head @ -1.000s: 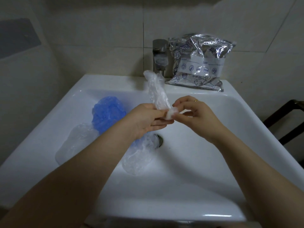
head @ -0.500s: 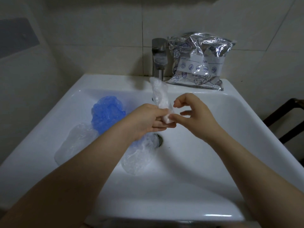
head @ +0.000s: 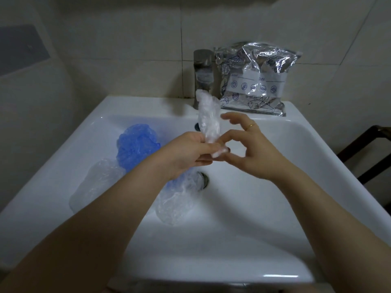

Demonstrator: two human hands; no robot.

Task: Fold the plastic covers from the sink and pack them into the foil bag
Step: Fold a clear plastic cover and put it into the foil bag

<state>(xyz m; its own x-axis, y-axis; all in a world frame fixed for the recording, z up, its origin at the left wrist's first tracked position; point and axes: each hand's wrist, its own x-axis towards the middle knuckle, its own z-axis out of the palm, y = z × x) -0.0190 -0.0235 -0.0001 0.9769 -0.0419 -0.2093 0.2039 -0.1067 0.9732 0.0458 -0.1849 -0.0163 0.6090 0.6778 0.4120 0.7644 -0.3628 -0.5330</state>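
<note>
A: We see the left hand (head: 186,153) gripping a clear cover (head: 208,121) by its lower end, so it stands up over the sink (head: 275,208).

B: And the right hand (head: 251,151)?

A: Its thumb and forefinger pinch that end; the other fingers spread.

B: We spot a blue cover (head: 137,142) and more clear ones in the basin. The foil bag (head: 254,79) sits by the tap (head: 204,75).
</note>
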